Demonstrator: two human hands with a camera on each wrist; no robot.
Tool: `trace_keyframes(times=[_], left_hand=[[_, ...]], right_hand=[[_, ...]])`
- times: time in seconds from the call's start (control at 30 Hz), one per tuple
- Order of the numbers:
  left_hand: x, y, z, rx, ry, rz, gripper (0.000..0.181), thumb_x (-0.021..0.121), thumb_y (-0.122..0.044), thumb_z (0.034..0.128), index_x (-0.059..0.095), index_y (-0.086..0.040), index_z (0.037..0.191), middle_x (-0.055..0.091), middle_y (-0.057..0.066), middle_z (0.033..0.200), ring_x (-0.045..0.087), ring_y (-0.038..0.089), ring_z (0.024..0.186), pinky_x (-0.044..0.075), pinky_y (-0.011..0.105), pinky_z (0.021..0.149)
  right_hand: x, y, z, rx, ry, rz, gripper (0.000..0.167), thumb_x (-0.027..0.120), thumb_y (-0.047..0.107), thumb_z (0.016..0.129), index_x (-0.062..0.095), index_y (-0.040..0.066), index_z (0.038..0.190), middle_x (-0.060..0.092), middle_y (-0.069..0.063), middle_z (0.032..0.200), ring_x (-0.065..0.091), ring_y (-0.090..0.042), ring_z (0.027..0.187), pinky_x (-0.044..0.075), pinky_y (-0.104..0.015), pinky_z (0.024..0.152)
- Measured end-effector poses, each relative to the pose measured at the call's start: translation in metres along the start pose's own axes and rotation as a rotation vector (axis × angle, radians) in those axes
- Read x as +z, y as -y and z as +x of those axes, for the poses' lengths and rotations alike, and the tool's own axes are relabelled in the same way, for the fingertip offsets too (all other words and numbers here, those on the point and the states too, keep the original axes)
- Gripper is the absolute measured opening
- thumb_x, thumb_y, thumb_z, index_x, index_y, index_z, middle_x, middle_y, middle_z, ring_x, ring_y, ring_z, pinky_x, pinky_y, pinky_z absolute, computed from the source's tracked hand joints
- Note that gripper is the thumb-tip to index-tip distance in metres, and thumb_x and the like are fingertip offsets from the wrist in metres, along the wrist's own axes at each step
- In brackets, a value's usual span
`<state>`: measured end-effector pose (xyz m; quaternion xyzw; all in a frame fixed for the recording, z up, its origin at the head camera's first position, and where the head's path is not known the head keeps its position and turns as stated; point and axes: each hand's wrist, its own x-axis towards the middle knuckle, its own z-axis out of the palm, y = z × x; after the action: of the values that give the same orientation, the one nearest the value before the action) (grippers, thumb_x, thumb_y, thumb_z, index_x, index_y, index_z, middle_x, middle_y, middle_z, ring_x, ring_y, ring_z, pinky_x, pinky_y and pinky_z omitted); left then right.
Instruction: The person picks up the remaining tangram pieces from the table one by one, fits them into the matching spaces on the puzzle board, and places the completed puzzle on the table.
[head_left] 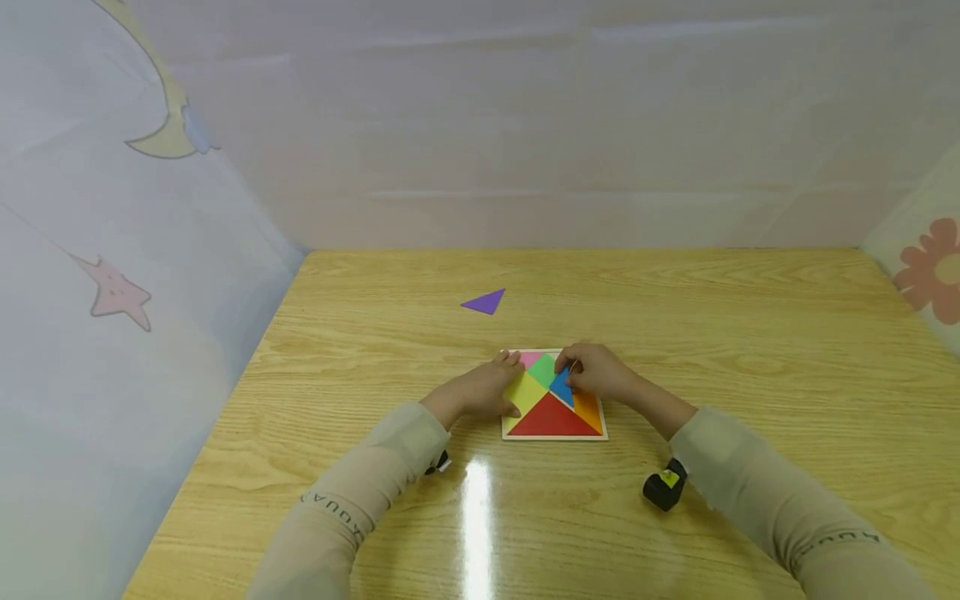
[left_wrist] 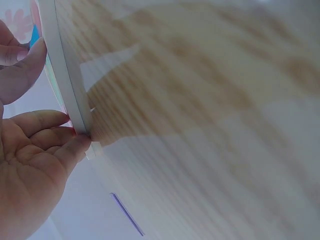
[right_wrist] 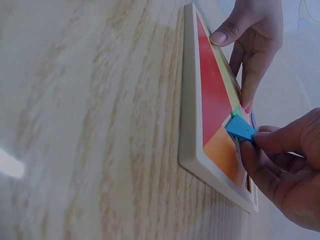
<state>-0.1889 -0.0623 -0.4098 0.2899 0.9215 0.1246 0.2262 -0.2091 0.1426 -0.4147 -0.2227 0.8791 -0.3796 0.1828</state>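
Observation:
A square white-framed tray (head_left: 555,438) lies on the table with red (head_left: 553,417), yellow (head_left: 522,388), green (head_left: 542,368), pink and orange (head_left: 588,410) pieces in it. My right hand (head_left: 600,372) pinches a blue triangle (head_left: 562,387) between thumb and fingers; in the right wrist view the blue piece (right_wrist: 241,128) is tilted over the tray beside the orange piece (right_wrist: 224,156). My left hand (head_left: 483,388) rests on the tray's left side, fingers spread over the yellow piece and frame. In the left wrist view its fingertips touch the frame's edge (left_wrist: 75,100).
A purple triangle (head_left: 485,302) lies on the wooden table (head_left: 375,333) beyond the tray, to its left. Printed cloth (head_left: 525,125) hangs behind the table and at both sides. Black devices are at both wrists, one (head_left: 665,486) near the right forearm.

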Motion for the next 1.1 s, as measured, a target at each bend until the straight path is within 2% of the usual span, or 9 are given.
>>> trace_keyframes(times=[0.13,0.33,0.67,0.93,1.1], left_hand=[[-0.001,0.000,0.001,0.004,-0.002,0.000,0.071,0.063,-0.026,0.0786,0.028,0.003,0.133,0.016,0.016,0.140,0.009,0.027,0.128,0.012,0.031,0.104],[-0.001,-0.001,0.001,0.002,-0.001,-0.001,0.071,0.063,-0.026,0.0786,0.027,0.003,0.133,0.016,0.015,0.140,0.009,0.026,0.129,0.013,0.031,0.104],[-0.001,0.000,0.000,-0.008,0.005,-0.017,0.071,0.062,-0.025,0.0790,0.026,0.002,0.133,0.014,0.014,0.141,0.007,0.025,0.129,0.012,0.031,0.104],[-0.001,-0.001,-0.001,-0.005,0.005,-0.018,0.071,0.062,-0.025,0.0789,0.026,0.002,0.133,0.014,0.014,0.141,0.007,0.025,0.129,0.011,0.031,0.104],[-0.001,-0.001,0.000,-0.002,0.001,-0.011,0.071,0.063,-0.025,0.0786,0.026,0.002,0.133,0.014,0.015,0.141,0.007,0.026,0.129,0.011,0.031,0.104]], right_hand=[[0.000,0.000,0.000,-0.003,0.010,-0.013,0.014,0.053,-0.008,0.076,0.059,-0.001,0.087,0.055,-0.010,0.081,0.047,-0.018,0.066,0.044,-0.025,0.057],[0.002,-0.002,-0.002,-0.058,0.002,-0.035,0.014,0.053,-0.008,0.075,0.060,-0.001,0.085,0.056,-0.009,0.080,0.047,-0.017,0.065,0.043,-0.025,0.056],[0.005,-0.003,-0.006,-0.111,-0.031,-0.192,0.012,0.060,-0.003,0.076,0.059,-0.001,0.087,0.055,-0.005,0.076,0.047,-0.017,0.067,0.043,-0.027,0.059],[0.008,-0.005,-0.009,-0.126,-0.055,-0.209,0.013,0.061,-0.002,0.076,0.059,-0.004,0.089,0.053,-0.008,0.080,0.046,-0.018,0.069,0.042,-0.027,0.060],[0.010,-0.010,-0.011,-0.139,-0.072,-0.188,0.012,0.060,-0.002,0.077,0.059,-0.003,0.089,0.045,-0.007,0.079,0.043,-0.017,0.069,0.040,-0.026,0.059]])
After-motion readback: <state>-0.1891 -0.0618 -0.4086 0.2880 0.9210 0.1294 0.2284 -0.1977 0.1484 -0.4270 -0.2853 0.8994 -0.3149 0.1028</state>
